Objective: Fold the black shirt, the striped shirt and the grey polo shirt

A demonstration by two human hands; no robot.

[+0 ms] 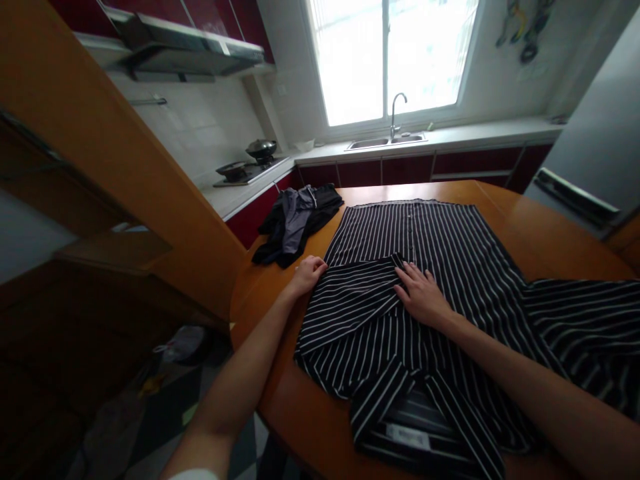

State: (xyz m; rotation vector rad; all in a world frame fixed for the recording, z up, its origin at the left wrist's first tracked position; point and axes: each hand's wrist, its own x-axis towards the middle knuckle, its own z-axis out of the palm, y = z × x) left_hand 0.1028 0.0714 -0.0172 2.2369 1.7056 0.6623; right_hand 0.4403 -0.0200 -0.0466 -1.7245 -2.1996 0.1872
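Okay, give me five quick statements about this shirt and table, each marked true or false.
The striped shirt lies on the wooden table. True.
Both sleeves are folded across the front. False: one sleeve is folded over; the other sleeve stretches out sideways.
The right hand rests by the folded sleeve's end. True.
Both hands are on the collar. False: neither is; the left hand is at the shirt's side edge.
Dark clothes lie bunched on the table. True.
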